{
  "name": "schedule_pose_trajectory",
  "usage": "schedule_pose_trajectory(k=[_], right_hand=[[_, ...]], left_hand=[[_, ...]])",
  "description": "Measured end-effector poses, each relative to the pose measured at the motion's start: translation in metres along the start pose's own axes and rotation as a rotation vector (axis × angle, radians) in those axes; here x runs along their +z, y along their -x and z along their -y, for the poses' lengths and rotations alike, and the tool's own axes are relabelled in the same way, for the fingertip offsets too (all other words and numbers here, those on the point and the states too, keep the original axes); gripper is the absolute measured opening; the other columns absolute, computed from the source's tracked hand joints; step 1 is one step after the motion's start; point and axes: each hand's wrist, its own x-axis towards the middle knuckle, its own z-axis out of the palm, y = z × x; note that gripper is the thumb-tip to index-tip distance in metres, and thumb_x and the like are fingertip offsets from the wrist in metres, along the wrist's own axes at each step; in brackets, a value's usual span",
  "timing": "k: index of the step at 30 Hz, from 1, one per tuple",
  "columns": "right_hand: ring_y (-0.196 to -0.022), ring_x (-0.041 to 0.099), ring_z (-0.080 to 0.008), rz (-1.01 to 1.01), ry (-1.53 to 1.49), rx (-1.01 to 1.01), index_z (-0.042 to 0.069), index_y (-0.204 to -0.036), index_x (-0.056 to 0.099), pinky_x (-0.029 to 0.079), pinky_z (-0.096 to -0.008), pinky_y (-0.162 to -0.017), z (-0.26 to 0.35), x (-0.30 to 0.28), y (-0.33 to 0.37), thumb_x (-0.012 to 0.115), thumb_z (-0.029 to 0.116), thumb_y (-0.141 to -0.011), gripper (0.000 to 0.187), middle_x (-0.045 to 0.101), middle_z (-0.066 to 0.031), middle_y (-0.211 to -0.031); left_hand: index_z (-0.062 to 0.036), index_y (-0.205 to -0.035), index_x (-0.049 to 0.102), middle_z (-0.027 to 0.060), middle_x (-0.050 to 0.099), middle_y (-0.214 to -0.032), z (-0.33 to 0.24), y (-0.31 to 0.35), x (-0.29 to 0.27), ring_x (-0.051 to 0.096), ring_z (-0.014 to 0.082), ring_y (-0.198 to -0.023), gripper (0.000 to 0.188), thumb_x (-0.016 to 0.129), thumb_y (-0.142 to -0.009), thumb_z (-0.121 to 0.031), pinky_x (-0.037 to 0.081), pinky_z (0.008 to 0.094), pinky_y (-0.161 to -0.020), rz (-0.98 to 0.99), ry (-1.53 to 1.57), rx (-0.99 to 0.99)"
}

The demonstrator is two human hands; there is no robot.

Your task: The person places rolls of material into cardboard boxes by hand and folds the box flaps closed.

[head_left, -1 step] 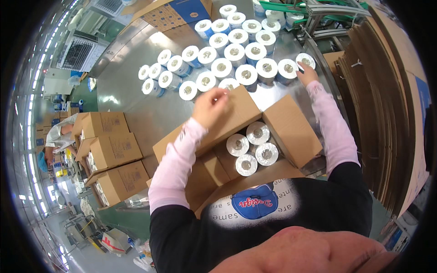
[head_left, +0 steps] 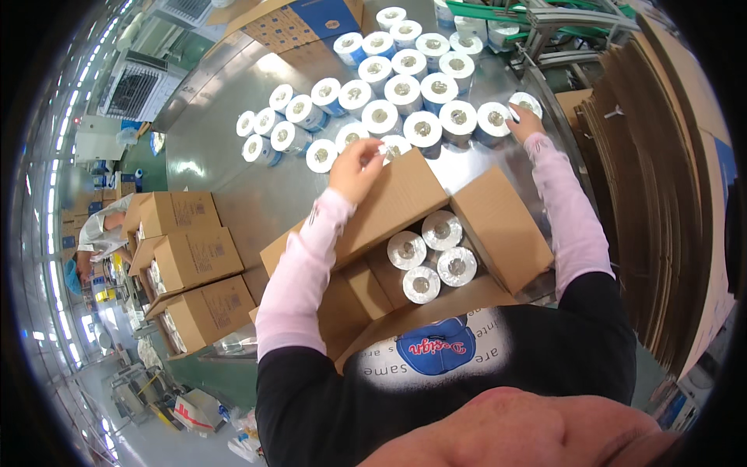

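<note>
My left hand (head_left: 357,168) is above the long flap of an open cardboard box (head_left: 405,191), its fingers curved and apart beside a white wrapped paper roll (head_left: 397,145); whether they touch it cannot be made out. My right hand (head_left: 527,126) reaches to the far right of the group and has its fingers bent round the near left side of another wrapped paper roll (head_left: 529,102). Inside the box, at its right end, several white rolls (head_left: 421,285) stand on end in a cluster. A cardboard divider (head_left: 369,289) shows to their left.
Several more white rolls with blue wrappers (head_left: 402,89) stand on the metal table (head_left: 206,117). Filled cartons (head_left: 198,257) are stacked at left, flat cardboard sheets (head_left: 638,194) at right. A blue-printed carton (head_left: 303,23) and green-edged rails (head_left: 545,23) lie beyond.
My left hand has moved slightly up and forward, closer to the roll by the flap. My right hand stays at the far right roll, hardly moved.
</note>
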Motion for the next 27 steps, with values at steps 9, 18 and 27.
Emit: schedule_pose_trajectory(k=[9, 18, 27], right_hand=[[-0.118, 0.050, -0.0338, 0.178, 0.588, 0.234, 0.018, -0.121, 0.063, 0.037, -0.0466, -0.100, 0.053, 0.027, -0.056, 0.060, 0.051, -0.080, 0.052, 0.055, -0.0174, -0.123], [-0.112, 0.047, -0.0345, 0.294, 0.572, -0.210, 0.011, -0.104, 0.069, 0.041, -0.0456, -0.093, 0.043, 0.059, 0.063, 0.069, 0.034, -0.073, 0.038, 0.053, -0.0183, -0.112], [-0.103, 0.056, -0.0240, 0.102, -0.092, 0.069, 0.004, -0.110, 0.066, 0.046, -0.0357, -0.085, -0.029, 0.063, 0.104, 0.063, 0.021, -0.082, 0.032, 0.061, -0.0140, -0.111]], left_hand=[[-0.0247, -0.123, 0.061, 0.0148, 0.027, -0.152, 0.118, -0.096, 0.060, 0.026, 0.0355, -0.139, 0.048, 0.068, -0.076, -0.033, 0.028, 0.0507, -0.111, 0.206, -0.932, -0.208], [-0.0238, -0.110, 0.069, 0.0133, 0.050, -0.132, 0.124, -0.117, 0.067, 0.039, 0.0318, -0.131, 0.037, 0.070, -0.073, -0.023, 0.036, 0.0435, -0.104, 0.382, -1.230, -0.144], [-0.0062, -0.107, 0.069, 0.0124, 0.070, -0.092, 0.091, -0.037, -0.020, 0.066, 0.0251, -0.085, 0.048, 0.071, -0.067, -0.033, 0.051, 0.0333, -0.081, -0.121, -0.393, -0.276]])
